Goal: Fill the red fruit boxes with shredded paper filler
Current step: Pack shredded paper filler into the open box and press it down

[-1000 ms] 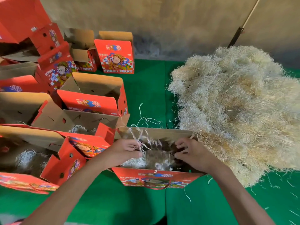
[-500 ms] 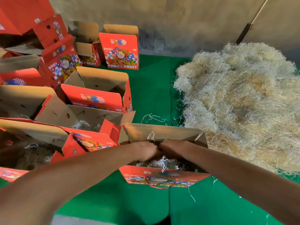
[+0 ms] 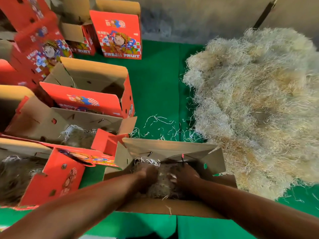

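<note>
Reaching into the open box (image 3: 172,149) nearest the person, the left hand (image 3: 146,176) and right hand (image 3: 185,175) press on the shredded paper (image 3: 164,183) inside; finger curl is unclear. Beyond, on the right, lies the paper pile (image 3: 259,109); more red boxes (image 3: 96,100) stand left.

Green table cover and wall
Green cloth (image 3: 155,87) covers the table; a grey concrete wall (image 3: 198,18) runs along twelve o'clock, a dark pole (image 3: 264,13) leaning at one o'clock.
</note>
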